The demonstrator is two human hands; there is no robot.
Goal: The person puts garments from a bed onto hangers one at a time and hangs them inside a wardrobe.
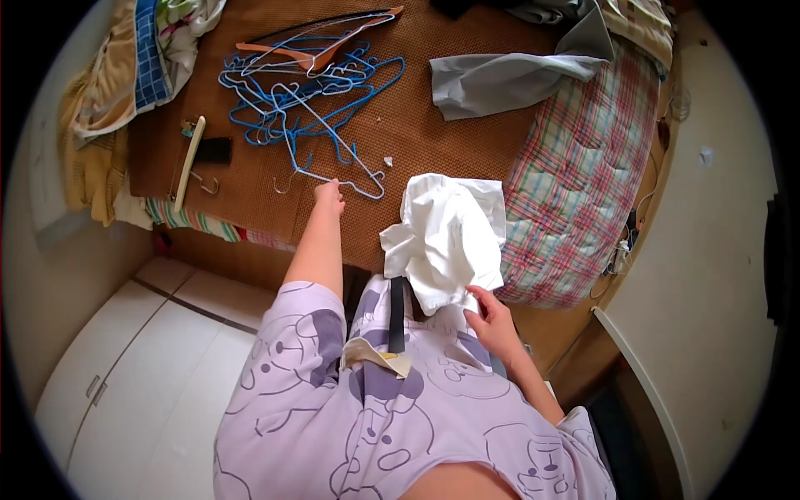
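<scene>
My left hand (331, 197) reaches forward over the brown woven mat, its fingers closed on the lower bar of a pale wire clothes hanger (350, 158). That hanger lies at the near edge of a tangled heap of blue hangers (367, 83). White clothing (450, 237), crumpled, rests at the bed's edge and hangs toward my lap. My right hand (493, 323) pinches its lower right corner between thumb and fingers. What kind of garment it is, the folds do not show.
Wooden hangers (308, 57) lie on top of the heap. To the left are a cream hanger (191, 162) and a dark phone-like slab (213, 150). Grey trousers (508, 83) and a plaid quilt (583, 167) are on the right. A white cabinet (142, 375) stands lower left.
</scene>
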